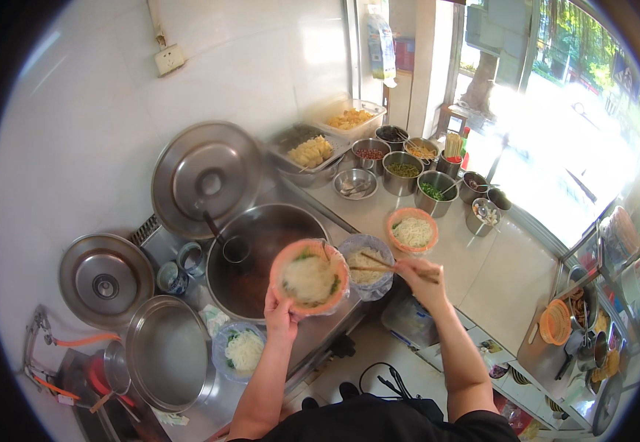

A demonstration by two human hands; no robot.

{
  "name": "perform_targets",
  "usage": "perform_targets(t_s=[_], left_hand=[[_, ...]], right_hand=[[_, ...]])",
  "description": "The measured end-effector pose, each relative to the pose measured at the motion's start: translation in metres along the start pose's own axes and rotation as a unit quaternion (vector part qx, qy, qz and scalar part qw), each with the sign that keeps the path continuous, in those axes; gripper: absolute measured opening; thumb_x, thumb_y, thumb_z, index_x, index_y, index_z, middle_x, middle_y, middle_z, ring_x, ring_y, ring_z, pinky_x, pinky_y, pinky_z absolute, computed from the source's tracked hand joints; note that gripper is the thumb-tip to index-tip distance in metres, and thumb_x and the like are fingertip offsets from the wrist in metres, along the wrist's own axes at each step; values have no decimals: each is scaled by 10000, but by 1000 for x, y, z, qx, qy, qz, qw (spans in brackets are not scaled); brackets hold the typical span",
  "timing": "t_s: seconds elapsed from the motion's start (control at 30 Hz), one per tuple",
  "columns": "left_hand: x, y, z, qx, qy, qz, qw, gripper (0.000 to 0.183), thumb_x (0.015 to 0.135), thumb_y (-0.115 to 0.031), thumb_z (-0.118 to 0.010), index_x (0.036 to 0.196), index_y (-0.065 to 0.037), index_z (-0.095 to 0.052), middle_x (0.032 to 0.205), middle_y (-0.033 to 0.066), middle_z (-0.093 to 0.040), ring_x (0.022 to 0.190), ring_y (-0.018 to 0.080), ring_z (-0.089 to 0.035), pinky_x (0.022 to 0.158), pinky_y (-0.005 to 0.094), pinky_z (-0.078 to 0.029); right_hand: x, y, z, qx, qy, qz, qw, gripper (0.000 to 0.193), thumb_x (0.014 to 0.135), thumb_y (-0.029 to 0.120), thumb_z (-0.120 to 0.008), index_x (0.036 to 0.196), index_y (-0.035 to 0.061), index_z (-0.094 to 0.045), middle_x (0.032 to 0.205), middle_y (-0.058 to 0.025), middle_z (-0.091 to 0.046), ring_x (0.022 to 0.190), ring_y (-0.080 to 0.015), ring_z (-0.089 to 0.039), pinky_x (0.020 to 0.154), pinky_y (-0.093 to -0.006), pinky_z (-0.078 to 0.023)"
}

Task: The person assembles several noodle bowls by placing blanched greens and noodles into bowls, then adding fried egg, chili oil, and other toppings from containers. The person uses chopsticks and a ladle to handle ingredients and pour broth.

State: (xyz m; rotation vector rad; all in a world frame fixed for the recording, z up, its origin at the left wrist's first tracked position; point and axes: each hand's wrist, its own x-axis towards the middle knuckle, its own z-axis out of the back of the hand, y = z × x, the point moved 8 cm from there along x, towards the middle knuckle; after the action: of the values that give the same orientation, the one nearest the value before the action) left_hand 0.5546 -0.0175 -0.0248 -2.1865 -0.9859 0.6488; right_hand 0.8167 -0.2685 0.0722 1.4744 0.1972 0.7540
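Note:
My left hand (282,318) grips an orange bowl (279,269) by its near side, tilted over the right edge of a large steel pot (220,283). White noodles, cloudy broth and some greens lie in this bowl. In my right hand (422,281) is a pair of chopsticks (385,264), fingers closed round them. Their tips reach into a plastic-lined bowl (380,289) of white noodles, just right of the orange one. A ladle (234,249) rests in the pot of brownish liquid.
Another lined bowl (226,368) of noodles stands front left, and a second orange bowl (394,239) sits on the counter. Behind are several steel topping pots (402,180). Large steel lids (180,180) lean on the left wall, near a wide steel pan (165,361).

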Motion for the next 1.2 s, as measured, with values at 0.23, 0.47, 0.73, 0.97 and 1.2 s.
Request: perform_targets(t_s=[0.23,0.47,0.73,0.97,1.2], left_hand=[[-1,-2,-8,-13,24,26,999,576,875,71,-526,1398,-171,-514,1148,47,-646,729,135,-654,478,249,-548],[-3,13,9,-21,-21,43,999,573,881,67,-511,1398,-180,-504,1141,57,-652,704,139,-648,502,290,-596],[7,34,33,5,-23,31,999,585,875,87,-470,1389,-190,-511,1094,54,-663,607,85,-584,457,239,-536],[6,43,40,-7,-19,43,999,591,861,105,-463,1377,-177,-518,1061,45,-664,584,77,-558,450,225,-508],[0,42,44,-4,-36,34,999,592,854,107,-479,1381,-161,-518,1054,46,-660,602,88,-559,454,224,-500]], right_hand=[[-36,14,-49,-30,-80,164,983,166,872,-43,-708,1035,-27,-733,943,-137,-733,841,-202,-692,735,-290,-536],[-10,30,-16,216,-227,86,946,220,948,11,-659,1152,-63,-693,1026,-129,-732,919,-179,-691,811,-294,-554],[33,103,11,177,-248,130,944,310,1011,74,-589,1269,-96,-603,1149,-194,-672,1028,-254,-689,817,-397,-641],[60,153,23,257,-245,139,924,371,1005,94,-595,1317,-104,-565,1151,-226,-683,1019,-257,-698,829,-368,-625],[75,156,37,245,-224,136,934,399,1029,149,-571,1351,-85,-537,1174,-211,-653,1078,-273,-676,862,-404,-631]])
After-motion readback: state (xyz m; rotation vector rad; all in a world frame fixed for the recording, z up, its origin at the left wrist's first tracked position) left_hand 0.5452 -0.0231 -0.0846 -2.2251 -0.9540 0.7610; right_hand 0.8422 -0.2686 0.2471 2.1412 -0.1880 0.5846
